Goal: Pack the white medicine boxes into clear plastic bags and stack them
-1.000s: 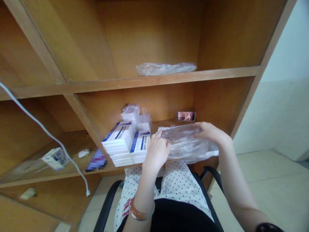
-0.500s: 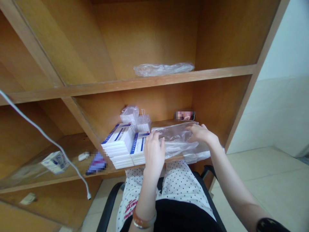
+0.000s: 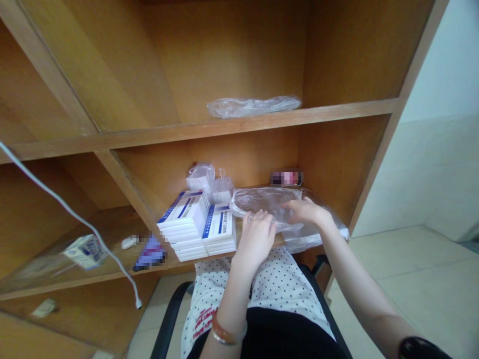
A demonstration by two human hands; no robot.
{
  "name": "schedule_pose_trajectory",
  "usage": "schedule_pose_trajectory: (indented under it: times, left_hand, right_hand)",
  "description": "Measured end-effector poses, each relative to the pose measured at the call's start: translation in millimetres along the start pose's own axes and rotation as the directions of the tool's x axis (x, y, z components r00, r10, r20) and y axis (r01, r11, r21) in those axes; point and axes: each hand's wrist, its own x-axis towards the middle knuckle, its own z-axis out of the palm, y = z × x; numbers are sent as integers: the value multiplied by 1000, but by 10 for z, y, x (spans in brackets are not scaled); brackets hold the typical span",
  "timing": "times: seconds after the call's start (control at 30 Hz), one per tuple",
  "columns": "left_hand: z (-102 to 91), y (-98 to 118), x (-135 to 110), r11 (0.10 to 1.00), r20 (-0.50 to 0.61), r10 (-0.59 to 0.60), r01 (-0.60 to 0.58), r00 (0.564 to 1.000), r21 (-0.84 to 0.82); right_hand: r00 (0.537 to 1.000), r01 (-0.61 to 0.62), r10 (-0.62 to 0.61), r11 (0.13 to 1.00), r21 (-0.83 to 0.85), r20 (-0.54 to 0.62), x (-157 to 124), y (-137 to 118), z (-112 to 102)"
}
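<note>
Right hand (image 3: 307,211) out flat on the clear plastic bag (image 3: 264,202), fingers slightly spread, pressing from above rather than pinching. Left hand (image 3: 256,239) sits lower, fingers curled in against the bag's near edge; it may be pinching a fold, but from up here I can't quite tell. Bag's lying across the front of the wooden shelf (image 3: 279,241), spilling past it on the right. Good handling here: keep those fingers flat and the film smooth, since thin plastic bunches fast. Just left of the bag, two stacks of white-and-blue cardboard boxes (image 3: 219,232), with small clear bags (image 3: 200,177) behind them. Further out, a crumpled clear bag (image 3: 253,106) on the shelf above, and a thin white cable (image 3: 71,214) hanging at far left.
</note>
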Motion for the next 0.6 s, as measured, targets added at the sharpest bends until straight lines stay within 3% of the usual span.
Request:
schedule_pose_trajectory:
  times: [0.27, 0.6]
  left_hand:
    - [25, -99, 2, 979, 180, -196, 181, 964, 95]
    - [89, -246, -86, 956, 341, -295, 276, 893, 104]
  right_hand:
    - [998, -59, 59, 998, -4, 30, 71, 65, 22]
    - [995, -97, 97, 995, -18, 22, 162, 182, 72]
